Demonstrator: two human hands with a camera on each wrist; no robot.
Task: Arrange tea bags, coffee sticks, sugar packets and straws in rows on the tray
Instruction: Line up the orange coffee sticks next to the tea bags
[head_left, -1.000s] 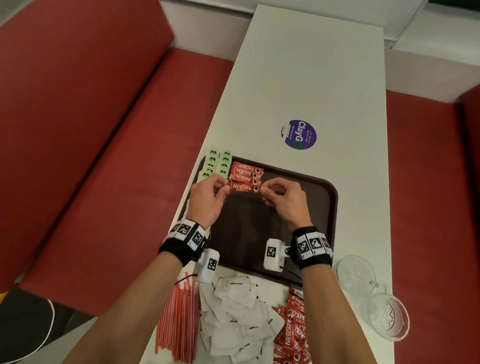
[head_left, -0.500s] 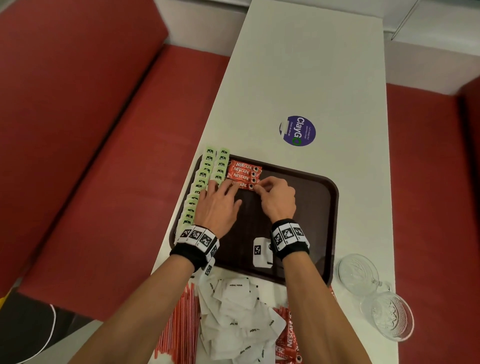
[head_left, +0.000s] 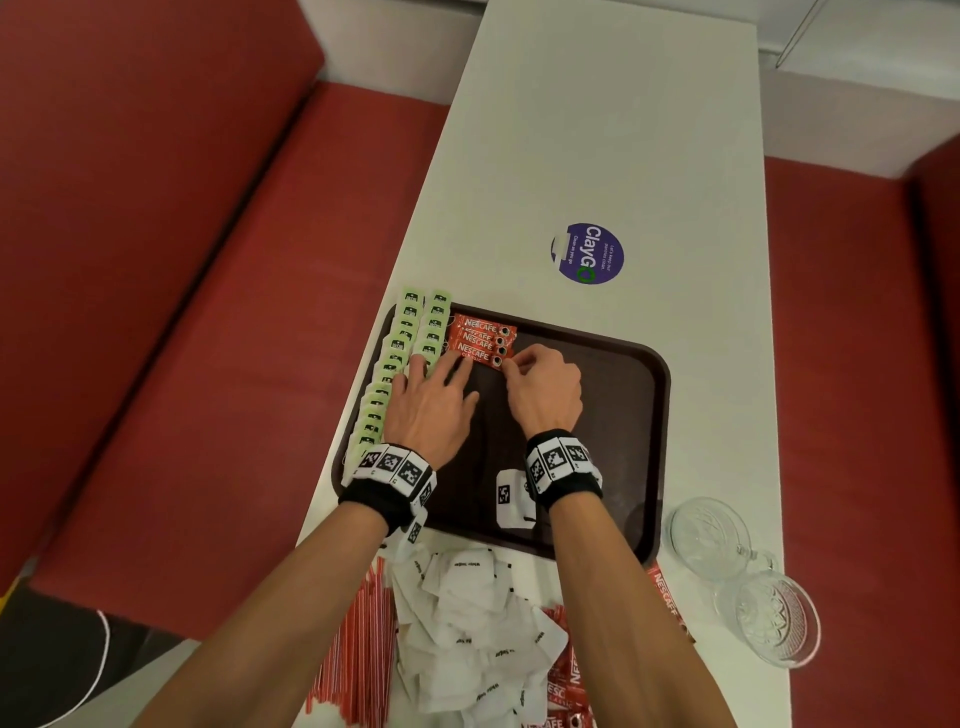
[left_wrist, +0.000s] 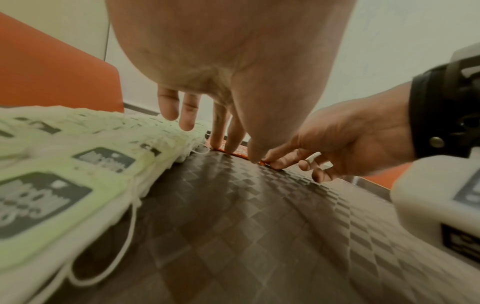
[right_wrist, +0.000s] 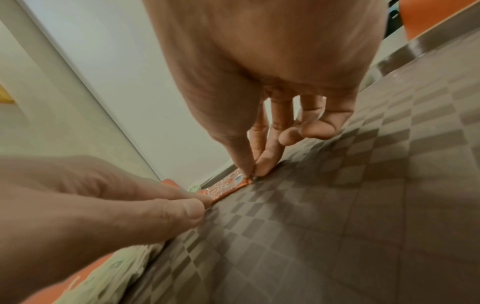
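**Coffee stick held at both ends on tray**

Landmark: the brown tray (head_left: 639, 415). Off its near edge, on the white table (head_left: 597, 130), lie red straws (head_left: 353, 649), a heap of white sugar packets (head_left: 467, 623) and loose coffee sticks (head_left: 563, 675); two glass dishes (head_left: 748, 582) sit by its near right corner.

On the tray floor, the left hand (head_left: 434, 400) lies flat, fingers extended, fingertips pressing the left end of the nearest coffee stick (head_left: 480, 356). The right hand (head_left: 543, 387) has thumb and forefinger pinching that stick's right end (right_wrist: 248, 181), the other fingers curled.

The stick lies flat, long axis across the tray, left to right, just nearer than three matching sticks (head_left: 483, 332) in the far left part. Green tea bags (head_left: 400, 364) run in two rows along the tray's left edge.
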